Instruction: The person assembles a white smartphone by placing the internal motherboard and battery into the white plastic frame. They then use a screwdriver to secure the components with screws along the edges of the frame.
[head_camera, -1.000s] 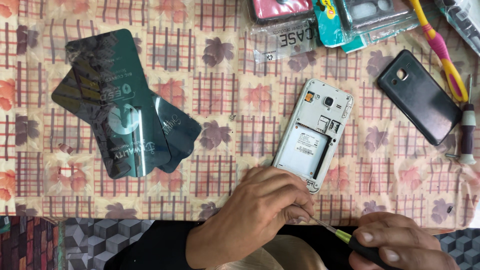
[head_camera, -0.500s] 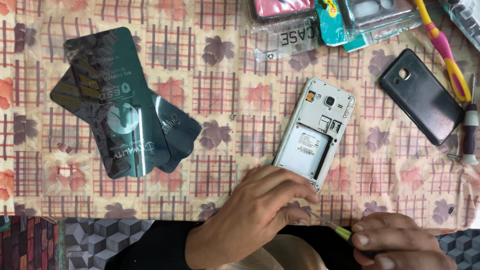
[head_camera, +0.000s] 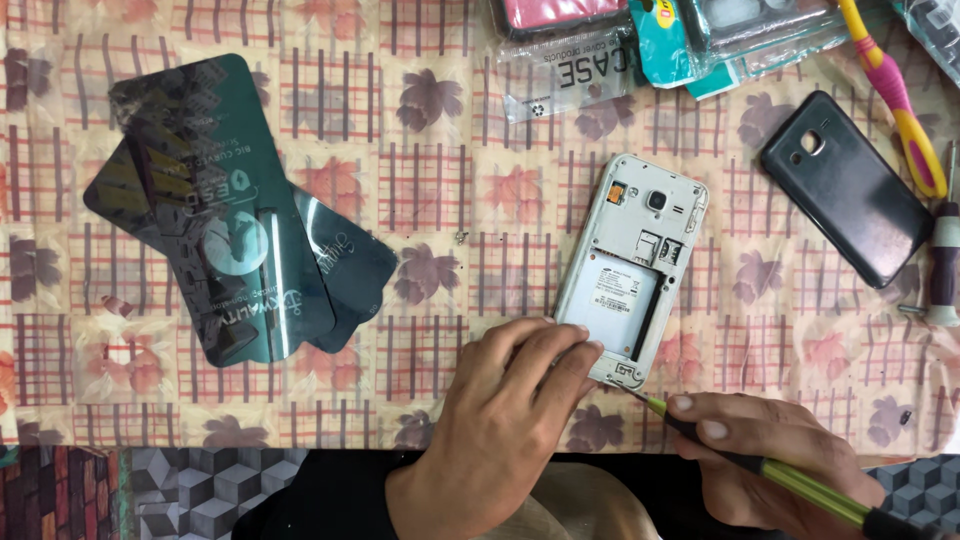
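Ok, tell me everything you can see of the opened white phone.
The white phone lies face down and slightly tilted on the patterned tablecloth, back cover off. Camera lens, card slots and an empty battery bay with a white label show. The left hand presses its lower edge; the screwdriver in the right hand meets its bottom corner.

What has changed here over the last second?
Very little. The right hand has slid the green screwdriver slightly, its tip still at the open phone's bottom corner. The left hand stays pressed on the phone's lower edge. The black back cover and dark packets haven't moved.
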